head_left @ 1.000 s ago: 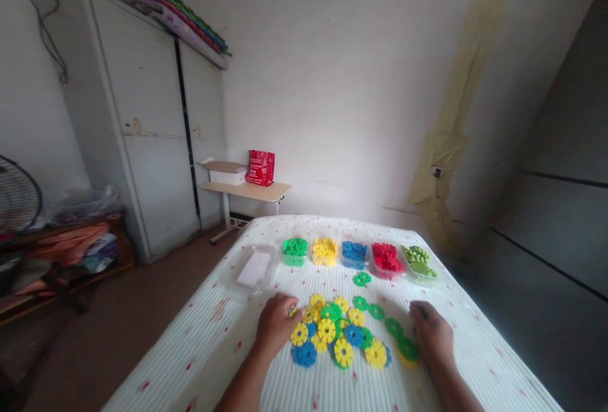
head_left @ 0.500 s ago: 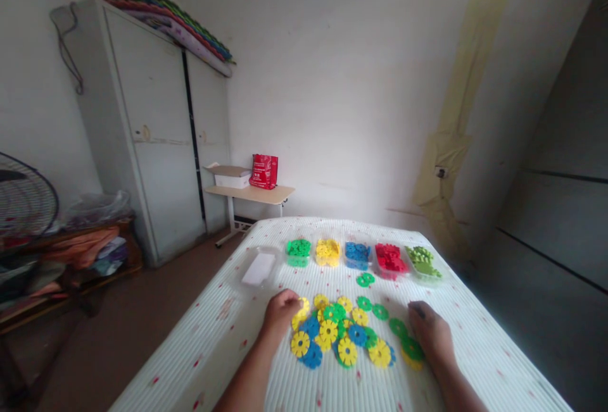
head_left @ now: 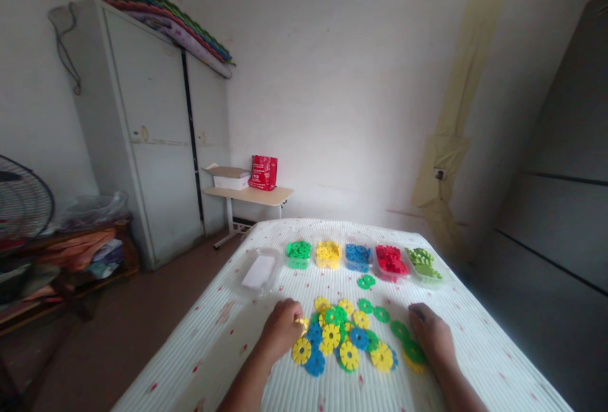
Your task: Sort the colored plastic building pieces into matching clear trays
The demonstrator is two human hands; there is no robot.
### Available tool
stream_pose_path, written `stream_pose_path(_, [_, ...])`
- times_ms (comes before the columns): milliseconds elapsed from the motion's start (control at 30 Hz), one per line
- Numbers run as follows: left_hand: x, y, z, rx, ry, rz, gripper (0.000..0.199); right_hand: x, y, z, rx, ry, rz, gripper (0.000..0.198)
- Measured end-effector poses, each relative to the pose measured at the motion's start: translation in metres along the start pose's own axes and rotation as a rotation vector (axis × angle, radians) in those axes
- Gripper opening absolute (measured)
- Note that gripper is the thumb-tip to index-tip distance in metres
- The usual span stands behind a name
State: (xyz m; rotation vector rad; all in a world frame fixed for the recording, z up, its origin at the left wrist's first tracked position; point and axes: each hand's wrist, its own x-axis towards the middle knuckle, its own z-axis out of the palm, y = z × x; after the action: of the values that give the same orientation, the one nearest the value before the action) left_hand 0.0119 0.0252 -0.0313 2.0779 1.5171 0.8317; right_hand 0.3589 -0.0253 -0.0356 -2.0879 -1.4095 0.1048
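Note:
My left hand (head_left: 284, 324) is closed in a pinch on a yellow notched plastic disc (head_left: 303, 323), seen nearly edge-on at the left of a loose pile. The pile mixes yellow discs (head_left: 331, 336), blue discs (head_left: 315, 361) and green discs (head_left: 335, 315), many overlapping. My right hand (head_left: 434, 335) rests on the table with its fingers curled in, beside a green disc (head_left: 414, 351) that lies over a yellow one. Whether it holds anything is hidden.
Behind the pile stand clear tubs of green pieces (head_left: 299, 250), yellow pieces (head_left: 327, 250), blue pieces (head_left: 358, 254), red pieces (head_left: 390, 260) and light green pieces (head_left: 422, 263). A clear tray (head_left: 274, 276) with a white card sits left. Several green discs (head_left: 365, 281) lie apart.
My left hand has drawn slightly down and turned, tipping the yellow disc from flat to nearly edge-on. My right hand stays in place.

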Motion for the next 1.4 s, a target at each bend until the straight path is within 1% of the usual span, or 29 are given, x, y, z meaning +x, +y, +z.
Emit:
stream_pose_path(67, [-0.002,0.004,0.0,0.053,-0.022,0.014,0.014,0.0,0.0,0.001,-0.015,-0.003,0.009,0.032])
stream_pose_path(200, [-0.001,0.008,0.0,0.002,-0.067,-0.04,0.013,0.001,0.0,0.002,-0.044,-0.027,0.017,0.033])
stream_pose_path(267, [0.001,0.006,-0.003,-0.048,-0.049,-0.08,0.011,0.002,0.0,0.003,-0.056,-0.042,0.034,0.033])
stream_pose_path(400, [0.006,-0.002,-0.013,-0.183,0.06,-0.157,0.009,0.002,0.0,0.003,-0.062,-0.041,0.035,0.032])
stream_pose_path(433, [0.007,-0.002,-0.016,-0.238,0.074,-0.182,0.01,0.002,0.0,0.003,-0.064,-0.038,0.03,0.032])
stream_pose_path(500, [0.014,0.002,-0.019,-0.382,0.062,-0.24,0.017,0.001,-0.001,0.003,-0.069,-0.035,0.024,0.031])
stream_pose_path(567, [0.028,0.014,-0.02,-0.514,0.017,-0.285,0.02,0.001,-0.002,0.003,-0.081,-0.028,0.032,0.03])
stream_pose_path(667, [0.065,0.041,-0.021,-0.572,0.003,-0.279,0.019,0.001,-0.003,0.004,-0.094,-0.009,0.047,0.029])
stream_pose_path(700, [0.08,0.05,-0.021,-0.586,0.017,-0.273,0.023,0.001,-0.004,0.004,-0.094,-0.001,0.047,0.029])
stream_pose_path(767, [0.108,0.064,-0.021,-0.611,0.059,-0.262,0.039,0.001,-0.004,0.004,-0.087,0.01,0.042,0.029])
stream_pose_path(833, [0.127,0.071,-0.018,-0.605,0.08,-0.272,0.046,0.001,-0.003,0.004,-0.078,0.01,0.042,0.03])
stream_pose_path(900, [0.132,0.07,-0.012,-0.572,0.082,-0.293,0.041,0.001,-0.003,0.004,-0.064,-0.001,0.044,0.029])
stream_pose_path(933, [0.129,0.066,-0.008,-0.549,0.081,-0.302,0.035,0.001,-0.003,0.003,-0.057,-0.006,0.042,0.029])
stream_pose_path(1000, [0.113,0.056,0.002,-0.502,0.089,-0.303,0.024,0.001,-0.003,0.003,-0.051,-0.008,0.045,0.029])
stream_pose_path(1100, [0.076,0.038,0.017,-0.44,0.117,-0.262,0.016,0.001,-0.004,0.003,-0.055,0.003,0.054,0.027])
stream_pose_path(1167, [0.052,0.027,0.023,-0.416,0.12,-0.225,0.015,0.0,-0.006,0.003,-0.058,0.002,0.054,0.027])
stream_pose_path(1233, [0.033,0.018,0.026,-0.396,0.121,-0.205,0.015,0.0,-0.007,0.003,-0.063,-0.003,0.045,0.027])
stream_pose_path(1300, [0.021,0.013,0.023,-0.378,0.124,-0.167,0.015,-0.001,-0.007,0.002,-0.066,-0.008,0.036,0.027])
stream_pose_path(1400, [0.012,0.019,0.016,-0.261,0.119,-0.011,0.019,-0.001,-0.008,0.002,-0.069,-0.004,0.033,0.027])
